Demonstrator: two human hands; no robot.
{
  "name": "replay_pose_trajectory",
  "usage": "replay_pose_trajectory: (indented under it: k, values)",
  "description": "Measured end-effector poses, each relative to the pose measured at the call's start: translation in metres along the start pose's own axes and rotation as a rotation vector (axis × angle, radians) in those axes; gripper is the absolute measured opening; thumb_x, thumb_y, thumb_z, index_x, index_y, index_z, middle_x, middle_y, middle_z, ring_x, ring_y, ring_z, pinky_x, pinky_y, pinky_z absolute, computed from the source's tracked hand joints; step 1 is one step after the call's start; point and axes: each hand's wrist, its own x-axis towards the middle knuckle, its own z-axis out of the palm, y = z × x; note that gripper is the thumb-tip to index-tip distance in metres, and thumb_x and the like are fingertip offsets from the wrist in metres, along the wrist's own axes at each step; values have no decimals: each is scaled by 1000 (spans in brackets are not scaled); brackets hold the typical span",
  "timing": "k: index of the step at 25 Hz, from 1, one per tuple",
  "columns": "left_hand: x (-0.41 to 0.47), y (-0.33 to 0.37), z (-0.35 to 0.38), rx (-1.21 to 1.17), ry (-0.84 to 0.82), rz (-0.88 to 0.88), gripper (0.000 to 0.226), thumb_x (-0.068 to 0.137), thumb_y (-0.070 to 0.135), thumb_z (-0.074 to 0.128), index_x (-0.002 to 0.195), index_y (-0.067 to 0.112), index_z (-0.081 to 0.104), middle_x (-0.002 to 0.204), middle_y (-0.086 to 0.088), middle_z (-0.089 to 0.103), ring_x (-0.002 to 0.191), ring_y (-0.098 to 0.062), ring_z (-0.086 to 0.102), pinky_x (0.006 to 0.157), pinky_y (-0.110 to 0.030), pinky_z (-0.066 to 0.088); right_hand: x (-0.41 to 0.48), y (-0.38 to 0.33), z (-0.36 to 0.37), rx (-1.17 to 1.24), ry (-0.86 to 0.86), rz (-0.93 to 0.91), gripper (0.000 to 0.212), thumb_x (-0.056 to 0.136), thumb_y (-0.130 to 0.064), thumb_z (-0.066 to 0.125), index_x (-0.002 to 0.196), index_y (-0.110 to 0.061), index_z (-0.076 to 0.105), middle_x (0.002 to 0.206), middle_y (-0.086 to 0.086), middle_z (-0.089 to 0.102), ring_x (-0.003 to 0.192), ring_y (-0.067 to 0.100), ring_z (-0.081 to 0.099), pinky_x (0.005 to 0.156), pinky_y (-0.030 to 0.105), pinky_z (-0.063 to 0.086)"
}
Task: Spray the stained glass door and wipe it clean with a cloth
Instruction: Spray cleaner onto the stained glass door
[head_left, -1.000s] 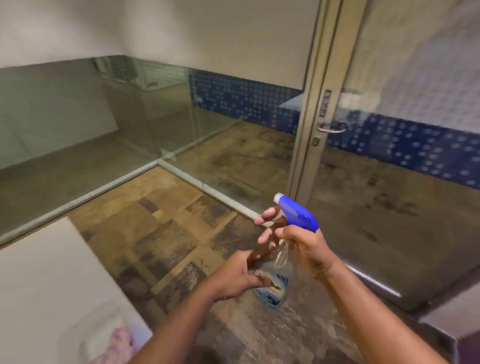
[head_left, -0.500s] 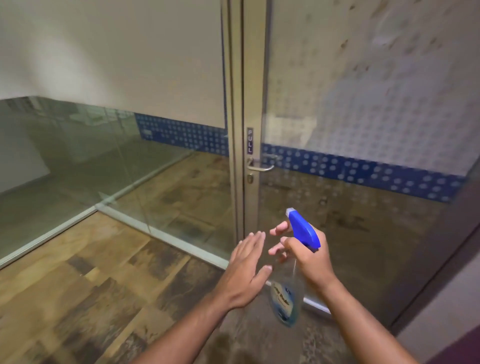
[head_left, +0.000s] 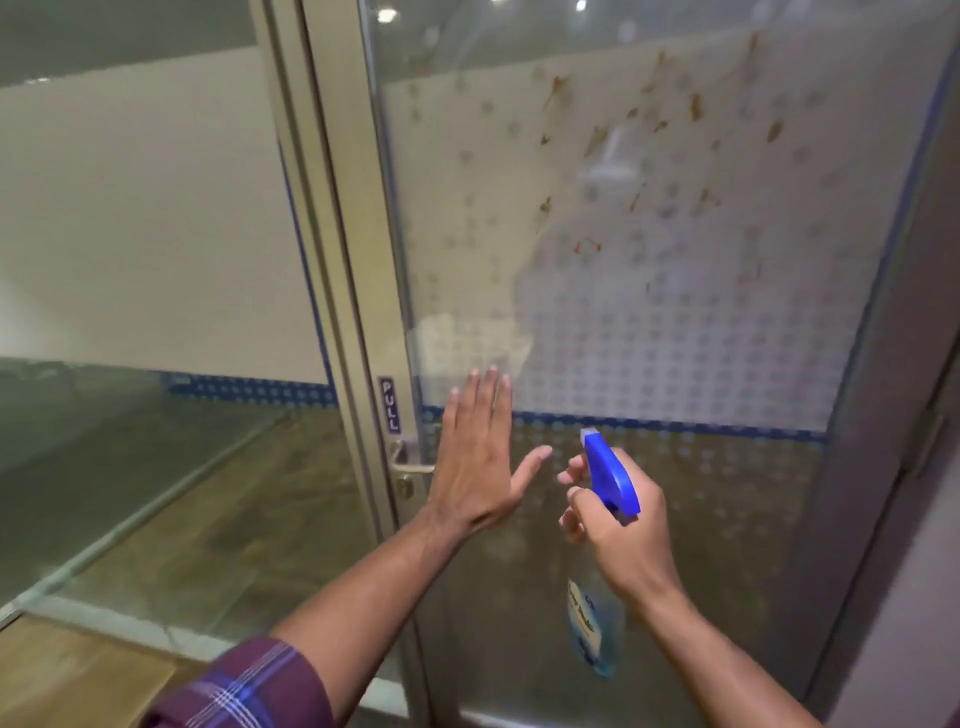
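- The glass door (head_left: 649, 312) fills the centre and right of the frame, much nearer and larger than half a second ago, when more floor showed beneath it.
- Brown stains (head_left: 592, 140) spatter the frosted, dotted upper part of the pane, at upper right of the frame; earlier they sat only at the top edge of the view.
- The right hand (head_left: 623, 530), at lower centre-right, is clenched round the neck of a spray bottle (head_left: 597, 618), fingers curled by the trigger.
- The bottle's blue head (head_left: 610, 480) points up and towards the glass; its clear body with a blue label hangs below the hand. It sits higher in the frame than before, level with the blue dotted band (head_left: 675, 421) across the pane.
- The left hand (head_left: 480, 462), at centre, is released and flat, fingers together and pointing up, thumb out to the right. It has risen from below the handle to beside it; whether it touches the glass cannot be told.
- A metal handle (head_left: 410, 465) and a "PULL" label (head_left: 389, 405) sit on the frame (head_left: 343, 260), just left of the left hand.
- A plaid sleeve (head_left: 244, 686) shows at lower left, not seen earlier.
- A glass wall (head_left: 130, 441) fills the left of the frame.
- No cloth is in view.
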Motion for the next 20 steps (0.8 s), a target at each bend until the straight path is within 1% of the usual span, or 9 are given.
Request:
replay_pose_trajectory:
  k: [2,6,9,10,12,13,15,18,20]
  values:
    - [52,-19,6,25,74,29,96,103,69,38,170,3,20,179,-20,18,168,-39,11,137,-56,10,29,-9,8,-18,35,-31,15,79,-15,63,89,-22,70,91,11,75,66,22,69,57,34,56]
    - [159,-66,6,86,196,50,94,104,68,37,169,2,20,180,-20,16,168,-39,11,135,-60,15,87,-36,30,-86,90,-110,14,78,-17,60,84,-27,68,89,7,75,63,21,70,56,31,55]
    - [234,-100,-6,112,279,70,93,105,67,36,170,2,18,180,-20,14,169,-40,9,136,-60,13,127,-60,50,-140,145,-188,13,80,-17,59,84,-26,68,89,4,75,65,19,71,57,29,57]
    - [256,-110,-9,127,304,83,93,106,67,35,170,3,16,181,-20,12,169,-40,8,136,-59,12,138,-67,57,-151,162,-215,11,82,-16,61,84,-24,68,88,4,75,65,22,72,57,31,58]
    - [294,-127,-15,146,360,112,93,107,66,34,171,3,13,181,-20,9,169,-40,6,137,-59,11,157,-81,72,-188,195,-279,13,89,-9,63,85,-20,68,86,7,73,67,33,70,55,37,59]
    - [310,-134,-17,146,395,120,92,107,66,34,171,3,12,181,-21,9,169,-40,6,136,-59,11,165,-87,79,-207,212,-311,13,89,-9,63,85,-20,68,86,9,71,69,38,68,54,43,59]
    - [342,-145,-20,136,463,131,91,108,65,35,171,3,12,181,-22,9,169,-41,7,136,-59,12,180,-98,96,-233,250,-374,10,85,-17,62,87,-23,69,85,11,70,72,44,65,58,55,57]
    - [372,-156,-16,127,514,148,90,110,64,34,171,3,10,181,-21,7,169,-40,5,136,-59,12,194,-109,115,-257,305,-425,14,81,-23,61,91,-29,70,83,9,71,70,40,66,61,58,59]
    - [381,-160,-9,125,536,156,89,110,64,31,171,4,9,181,-21,6,169,-40,4,136,-59,12,203,-112,120,-270,323,-430,14,81,-25,62,91,-29,72,83,6,72,69,38,68,61,59,59]
